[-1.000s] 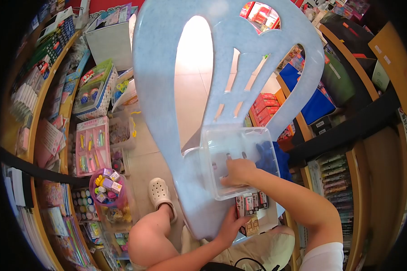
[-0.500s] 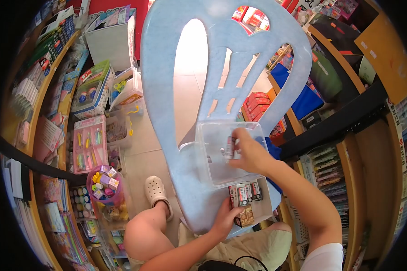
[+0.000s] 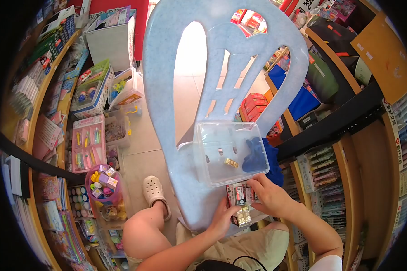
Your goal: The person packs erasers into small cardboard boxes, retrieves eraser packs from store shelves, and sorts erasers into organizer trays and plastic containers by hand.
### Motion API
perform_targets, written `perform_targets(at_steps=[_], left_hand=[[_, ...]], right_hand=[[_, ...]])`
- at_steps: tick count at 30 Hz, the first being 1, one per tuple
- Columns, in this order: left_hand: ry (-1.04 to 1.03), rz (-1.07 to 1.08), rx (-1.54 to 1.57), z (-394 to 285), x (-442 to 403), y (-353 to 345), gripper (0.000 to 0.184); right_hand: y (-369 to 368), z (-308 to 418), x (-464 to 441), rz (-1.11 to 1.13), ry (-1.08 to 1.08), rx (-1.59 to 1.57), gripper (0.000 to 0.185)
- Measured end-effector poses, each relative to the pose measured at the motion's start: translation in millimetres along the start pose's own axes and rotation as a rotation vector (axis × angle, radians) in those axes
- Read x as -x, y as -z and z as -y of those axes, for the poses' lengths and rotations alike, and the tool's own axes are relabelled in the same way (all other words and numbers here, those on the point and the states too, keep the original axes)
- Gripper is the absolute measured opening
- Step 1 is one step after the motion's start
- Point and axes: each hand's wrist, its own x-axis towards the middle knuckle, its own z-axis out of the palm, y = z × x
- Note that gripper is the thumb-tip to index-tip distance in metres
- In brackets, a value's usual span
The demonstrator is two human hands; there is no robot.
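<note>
A clear plastic box sits on the seat of a light blue plastic chair. Inside it lies a small gold-coloured item, and blue material shows through its right side. Just below the box is an open carton of small packs, some black, white and red, others gold. My left hand grips the carton's left side. My right hand is at the packs on the carton's upper right, fingers bent; whatever is between its fingertips is too small to make out.
Shelves of stationery stand at both sides. On the left are a pink tub of small items, a pink case and a patterned box. Red boxes show behind the chair. My leg and a beige clog are left of the chair.
My right hand has moved from inside the clear box down to the carton. The dark item it held half a second ago is out of its grasp. A gold item now shows in the box.
</note>
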Motion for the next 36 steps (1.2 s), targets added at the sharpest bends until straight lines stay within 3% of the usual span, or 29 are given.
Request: perform_targets(at_steps=[2,8,9,11,14,17,20,23,26,31,36], left_hand=[[0.004,0.004,0.004,-1.3,0.2,-0.8,0.042],[0.025,-0.024,-0.008,0.7,-2.7,2.6,0.043],[0.032,-0.023,-0.006,2.1,-3.6,3.5,0.043],[0.030,-0.034,0.007,1.3,-1.9,1.0,0.043],[0.008,-0.025,0.017,2.5,-3.9,2.2,0.043],[0.020,-0.031,0.006,3.2,-2.2,4.6,0.042],[-0.002,-0.045,-0.057,4.5,-1.6,3.5,0.041],[-0.007,-0.053,-0.108,11.8,-3.5,9.0,0.040],[0.038,-0.052,-0.086,15.6,-2.6,12.7,0.042],[0.048,-0.050,-0.028,6.9,-4.5,3.2,0.054],[0.030,-0.048,-0.029,6.0,-12.9,4.7,0.057]], right_hand=[[0.7,2.3,1.7,0.018,-0.035,-0.100,0.062],[22.7,-8.9,-7.1,-0.079,-0.119,-0.431,0.033],[23.0,-10.2,-16.9,-0.208,-0.131,-0.486,0.020],[25.7,-23.2,-42.8,-0.268,-0.159,-0.424,0.019],[5.1,-52.2,-91.1,-0.107,-0.179,-0.166,0.025],[-25.4,-67.3,-123.6,0.191,-0.203,0.216,0.033],[-45.9,-78.5,-140.4,0.343,-0.189,0.274,0.030],[-30.8,-69.6,-138.3,0.224,-0.252,0.151,0.026],[-1.7,-53.5,-117.4,-0.096,-0.294,-0.243,0.025],[26.1,-30.7,-58.8,-0.303,-0.356,-0.803,0.019],[15.0,-26.1,-9.7,-0.367,-0.492,-1.013,0.023]])
